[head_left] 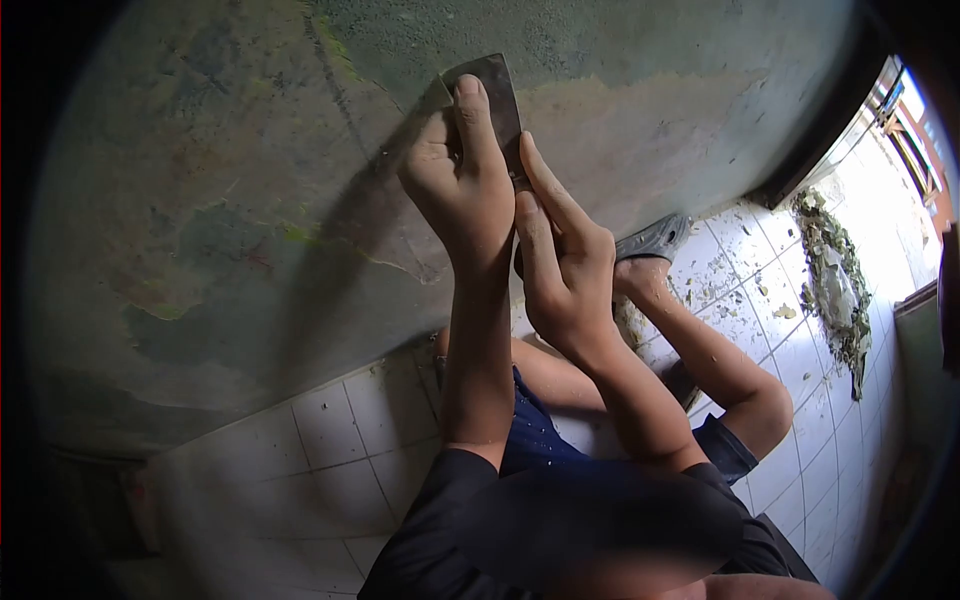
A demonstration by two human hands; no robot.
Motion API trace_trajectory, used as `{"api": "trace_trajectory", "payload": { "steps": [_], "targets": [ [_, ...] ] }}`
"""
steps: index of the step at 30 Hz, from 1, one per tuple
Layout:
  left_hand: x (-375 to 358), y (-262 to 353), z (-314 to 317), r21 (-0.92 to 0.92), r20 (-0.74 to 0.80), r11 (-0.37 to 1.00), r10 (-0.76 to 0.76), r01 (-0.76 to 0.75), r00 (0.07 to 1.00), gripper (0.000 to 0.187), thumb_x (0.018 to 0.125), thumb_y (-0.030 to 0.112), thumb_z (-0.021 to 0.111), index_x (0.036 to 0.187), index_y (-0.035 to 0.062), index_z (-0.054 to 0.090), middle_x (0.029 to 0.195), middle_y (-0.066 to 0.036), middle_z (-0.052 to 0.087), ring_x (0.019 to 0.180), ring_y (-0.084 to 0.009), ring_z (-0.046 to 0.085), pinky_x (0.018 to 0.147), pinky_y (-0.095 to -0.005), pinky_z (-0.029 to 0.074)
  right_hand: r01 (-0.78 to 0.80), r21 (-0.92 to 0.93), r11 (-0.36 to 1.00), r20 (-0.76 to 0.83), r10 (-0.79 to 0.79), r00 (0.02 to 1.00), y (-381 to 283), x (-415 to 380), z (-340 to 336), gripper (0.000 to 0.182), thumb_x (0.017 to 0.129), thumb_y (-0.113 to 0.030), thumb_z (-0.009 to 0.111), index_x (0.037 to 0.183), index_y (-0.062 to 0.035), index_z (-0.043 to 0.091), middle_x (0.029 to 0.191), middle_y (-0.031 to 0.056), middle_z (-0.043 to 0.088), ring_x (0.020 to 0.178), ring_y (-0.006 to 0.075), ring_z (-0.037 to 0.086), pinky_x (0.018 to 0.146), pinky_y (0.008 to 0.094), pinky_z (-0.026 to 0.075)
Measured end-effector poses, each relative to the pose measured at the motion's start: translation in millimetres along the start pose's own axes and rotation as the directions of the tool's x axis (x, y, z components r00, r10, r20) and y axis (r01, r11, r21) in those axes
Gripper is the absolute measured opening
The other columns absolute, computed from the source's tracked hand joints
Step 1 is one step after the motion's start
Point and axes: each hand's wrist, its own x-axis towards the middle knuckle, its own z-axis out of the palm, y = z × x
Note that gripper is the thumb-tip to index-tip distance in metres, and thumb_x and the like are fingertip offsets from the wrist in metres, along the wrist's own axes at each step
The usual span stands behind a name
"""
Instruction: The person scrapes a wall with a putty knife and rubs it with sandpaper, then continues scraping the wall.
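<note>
A dark, flat metal scraper (pixel 500 92) is held up against the wall (pixel 620 130), its squared end pointing up. Wrapped about its left edge is my left hand (pixel 462 185), the thumb lying flat along the blade's face. My right hand (pixel 572 265) grips it lower down, with the index finger stretched along the right edge. The scraper's lower part is hidden behind my fingers. Around the blade, the wall has patches of green paint and bare, paler plaster with ragged edges.
White floor tiles (pixel 330 425) run along the wall's foot. Paint flakes are scattered near my sandal (pixel 655 238), and a long heap of peeled paint (pixel 838 290) lies at the right, by a bright doorway (pixel 915 130). My bent legs are below my arms.
</note>
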Motion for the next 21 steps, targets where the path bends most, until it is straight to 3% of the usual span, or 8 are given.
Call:
{"api": "trace_trajectory", "payload": {
  "steps": [3, 8, 9, 10, 14, 19, 20, 21],
  "targets": [
    [-13.9, -20.9, -3.0, 0.157, -0.064, 0.962, 0.236, -0.223, 0.970, 0.041, 0.104, 0.023, 0.063, 0.073, -0.0036, 0.059, 0.059, -0.005, 0.054, 0.056, -0.0070, 0.049, 0.050, -0.0302, 0.039, 0.074, -0.028, 0.997, 0.001, -0.074, 0.997, 17.3, -6.6, -1.2, 0.048, 0.097, -0.005, 0.056, 0.145, -0.0001, 0.055, 0.093, 0.0347, 0.066, 0.075, 0.0125, 0.070, 0.068, 0.0292, 0.052],
    [-0.2, -19.4, -2.6, 0.120, -0.051, 0.965, 0.241, -0.233, 0.969, 0.041, 0.105, 0.021, 0.061, 0.072, -0.0034, 0.058, 0.058, -0.003, 0.051, 0.056, -0.0062, 0.045, 0.050, -0.0301, 0.037, 0.268, -0.063, 0.961, -0.055, -0.272, 0.961, 16.5, 5.2, 6.2, 0.048, 0.097, -0.006, 0.057, 0.145, 0.0002, 0.055, 0.090, 0.0334, 0.066, 0.073, 0.0121, 0.068, 0.068, 0.0285, 0.051],
    [2.9, -9.5, 0.2, 0.031, -0.059, 0.989, 0.149, -0.147, 0.987, 0.043, 0.105, 0.022, 0.062, 0.071, -0.0031, 0.055, 0.057, -0.003, 0.050, 0.055, -0.0065, 0.043, 0.049, -0.0305, 0.036, 0.018, 0.016, 1.000, -0.019, -0.018, 1.000, 2.3, 2.3, 7.1, 0.048, 0.097, -0.007, 0.057, 0.145, 0.0002, 0.055, 0.089, 0.0323, 0.067, 0.073, 0.0120, 0.068, 0.068, 0.0282, 0.052],
    [4.3, -1.3, 2.2, -0.060, -0.058, 0.996, 0.062, -0.066, 0.996, 0.045, 0.105, 0.023, 0.062, 0.069, -0.0028, 0.053, 0.056, -0.003, 0.049, 0.054, -0.0068, 0.042, 0.048, -0.0308, 0.035, 0.004, 0.016, 1.000, -0.025, -0.004, 1.000, 3.4, -1.6, 4.2, 0.048, 0.097, -0.007, 0.057, 0.145, 0.0002, 0.055, 0.089, 0.0323, 0.067, 0.073, 0.0120, 0.068, 0.068, 0.0282, 0.052],
    [-18.9, -24.5, -7.2, 0.184, -0.062, 0.973, 0.153, -0.140, 0.986, 0.047, 0.105, 0.025, 0.062, 0.067, -0.0025, 0.054, 0.054, -0.003, 0.048, 0.054, -0.0074, 0.043, 0.049, -0.0315, 0.036, 0.067, -0.013, 0.998, 0.005, -0.067, 0.998, 21.0, -12.6, 0.0, 0.048, 0.098, -0.006, 0.056, 0.145, -0.0001, 0.055, 0.088, 0.0322, 0.067, 0.072, 0.0120, 0.068, 0.068, 0.0283, 0.051],
    [3.7, -15.5, -2.0, 0.095, -0.070, 0.973, 0.216, -0.209, 0.974, 0.046, 0.105, 0.025, 0.061, 0.068, -0.0022, 0.056, 0.055, 0.001, 0.048, 0.054, -0.0056, 0.041, 0.048, -0.0303, 0.034, 0.021, -0.056, 0.998, 0.031, -0.020, 0.999, 7.1, 1.0, 3.3, 0.047, 0.098, -0.005, 0.056, 0.145, 0.0018, 0.054, 0.086, 0.0307, 0.067, 0.073, 0.0154, 0.072, 0.068, 0.0284, 0.052],
    [2.5, -1.1, 2.3, -0.077, -0.063, 0.997, 0.021, -0.025, 0.998, 0.046, 0.105, 0.024, 0.061, 0.068, -0.0021, 0.056, 0.055, 0.002, 0.046, 0.054, -0.0057, 0.040, 0.048, -0.0308, 0.033, -0.006, -0.053, 0.999, 0.031, 0.008, 0.999, -2.4, 3.4, 2.3, 0.047, 0.098, -0.005, 0.055, 0.145, 0.0028, 0.054, 0.085, 0.0300, 0.067, 0.074, 0.0175, 0.073, 0.069, 0.0284, 0.052],
    [-0.8, -4.8, 0.6, -0.028, -0.059, 0.998, 0.051, -0.052, 0.997, 0.046, 0.105, 0.024, 0.062, 0.068, -0.0023, 0.056, 0.055, 0.002, 0.047, 0.054, -0.0065, 0.041, 0.048, -0.0311, 0.033, -0.049, -0.052, 0.997, 0.047, 0.051, 0.998, -8.3, 0.6, 0.2, 0.047, 0.098, -0.005, 0.055, 0.144, 0.0038, 0.054, 0.083, 0.0285, 0.067, 0.076, 0.0178, 0.074, 0.069, 0.0285, 0.052]
  ]
}}
